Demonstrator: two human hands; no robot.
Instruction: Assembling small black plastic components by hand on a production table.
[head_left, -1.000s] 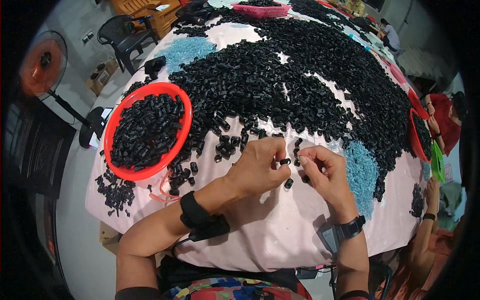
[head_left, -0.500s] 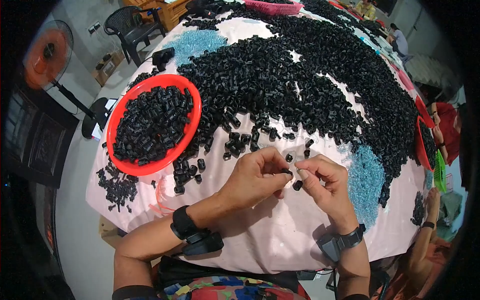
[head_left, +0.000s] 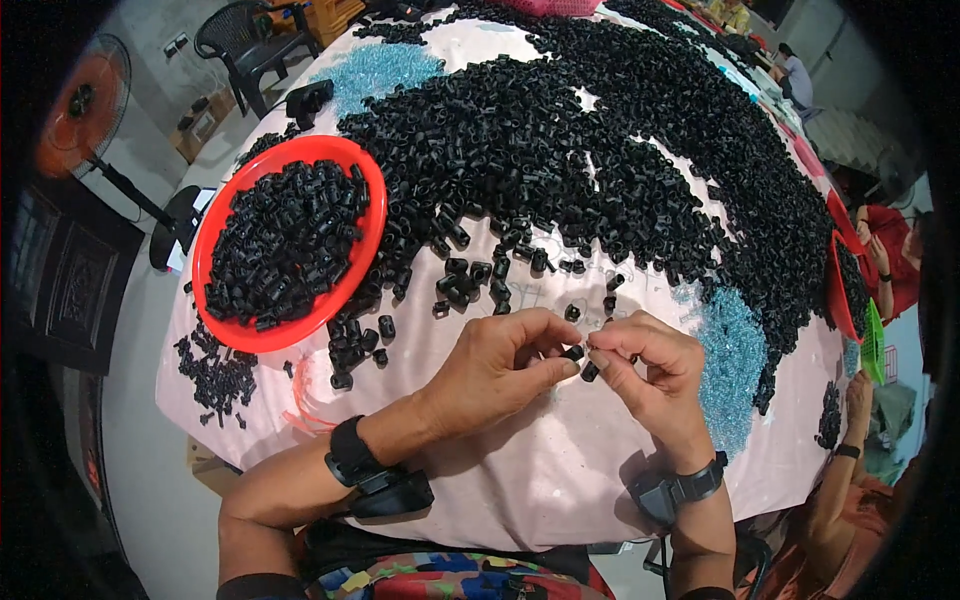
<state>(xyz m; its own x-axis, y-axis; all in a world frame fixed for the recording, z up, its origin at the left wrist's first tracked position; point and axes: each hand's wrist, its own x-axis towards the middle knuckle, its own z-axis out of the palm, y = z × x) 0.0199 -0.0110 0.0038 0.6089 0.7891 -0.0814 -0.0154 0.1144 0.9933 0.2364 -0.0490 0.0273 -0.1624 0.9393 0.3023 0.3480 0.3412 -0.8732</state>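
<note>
My left hand (head_left: 490, 365) is closed, its thumb and fingertips pinching a small black plastic part (head_left: 573, 353). Close beside it, the fingers of my right hand (head_left: 655, 375) are pressed together around something too small to make out. Just under the right fingertips shows another black piece (head_left: 590, 372); whether it is held or lies on the cloth, I cannot tell. Beyond the fingertips a small black part (head_left: 572, 313) rests on the pink cloth (head_left: 500, 450). To the right of my right hand spreads a heap of tiny shiny light-blue pieces (head_left: 735, 370).
A red basin (head_left: 376, 220) full of black cylindrical parts stands at the left. Smaller black pieces (head_left: 215, 380) lie below it, near pink strands (head_left: 302, 400). A large black pile (head_left: 520, 150) covers the far table. Another person's arm (head_left: 855, 410) is at the right edge.
The table and basin have shifted slightly left and up in view. My two hands stay close together, with the black part still in the left fingertips.
</note>
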